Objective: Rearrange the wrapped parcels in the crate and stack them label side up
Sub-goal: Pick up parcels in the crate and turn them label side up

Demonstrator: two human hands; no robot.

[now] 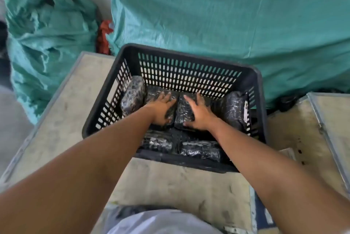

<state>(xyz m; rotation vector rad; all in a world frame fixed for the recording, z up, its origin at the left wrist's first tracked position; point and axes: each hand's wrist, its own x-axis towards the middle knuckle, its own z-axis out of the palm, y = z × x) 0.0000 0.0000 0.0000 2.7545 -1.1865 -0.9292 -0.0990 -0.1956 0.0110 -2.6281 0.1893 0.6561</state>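
both hands lie flat and open in the crate (191, 57), left hand (162, 108) and right hand (197, 112) each pressing a parcel (184, 114) near the far wall, neither gripped; best to seat the pair level, labels upward, before stacking.

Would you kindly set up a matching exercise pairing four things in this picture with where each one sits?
Things:
1. left hand
2. right hand
3. upright parcel
4. red cloth

Places:
A. between the two green sacks, beyond the crate
B. flat on the parcel right of centre in the crate
C. leaning against the crate's left wall
D. flat on the parcel left of centre in the crate

Pairs: 1-D, 2-B, 3-C, 4-A
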